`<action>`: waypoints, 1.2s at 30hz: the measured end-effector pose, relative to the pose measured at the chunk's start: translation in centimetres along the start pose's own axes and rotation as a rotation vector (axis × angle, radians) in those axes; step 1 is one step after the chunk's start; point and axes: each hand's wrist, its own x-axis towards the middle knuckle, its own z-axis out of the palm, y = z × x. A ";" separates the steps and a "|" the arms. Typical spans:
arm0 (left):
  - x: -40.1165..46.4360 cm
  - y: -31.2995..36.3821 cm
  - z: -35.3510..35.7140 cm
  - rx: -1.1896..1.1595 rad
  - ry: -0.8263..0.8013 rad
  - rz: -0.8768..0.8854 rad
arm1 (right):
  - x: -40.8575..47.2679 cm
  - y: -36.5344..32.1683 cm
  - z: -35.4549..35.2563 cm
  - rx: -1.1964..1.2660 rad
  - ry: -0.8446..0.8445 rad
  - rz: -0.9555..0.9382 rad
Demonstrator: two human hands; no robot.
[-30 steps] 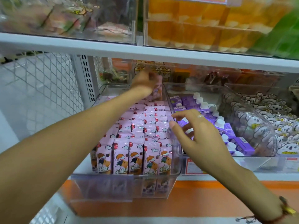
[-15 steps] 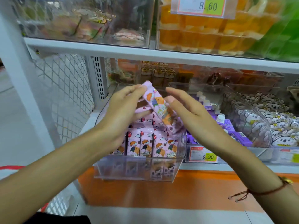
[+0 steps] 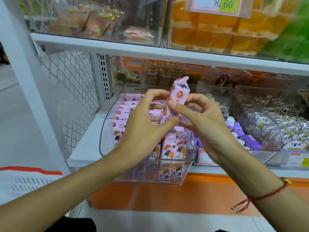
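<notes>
A pink snack packet point(image 3: 177, 96) with a cartoon print stands nearly upright in the air above a clear plastic bin point(image 3: 107, 131) on the white shelf. My left hand point(image 3: 147, 124) pinches its lower left edge between thumb and fingers. My right hand point(image 3: 200, 118) pinches it from the right with thumb and curled fingers. Several more pink packets point(image 3: 173, 148) of the same kind stand in rows inside that bin, partly hidden by my hands.
A bin of purple cartons point(image 3: 240, 131) and a bin of koala-print packets point(image 3: 274, 121) stand to the right. A white shelf point(image 3: 167, 54) with bins and an 8.60 price tag point(image 3: 219, 5) hangs above. Wire mesh point(image 3: 70, 91) closes the left side.
My left hand drew one pink packet out of the back of the bin. My right hand joined it, and both turned the packet from tilted to nearly upright.
</notes>
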 end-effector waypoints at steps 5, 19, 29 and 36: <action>1.1 0.4 -0.7 -0.163 -0.114 -0.214 | 0.2 -0.7 -0.7 -0.045 -0.006 -0.021; 1.7 0.5 -1.8 -0.335 -0.342 -0.458 | 0.8 -0.5 -1.4 -0.098 -0.091 -0.098; 1.5 -0.1 -1.6 -0.391 -0.072 -0.281 | 0.2 -0.1 -1.6 -0.330 -0.290 -0.332; 1.3 -0.6 -1.7 -0.337 0.117 -0.324 | 0.2 0.4 -1.3 -0.376 -0.249 -0.313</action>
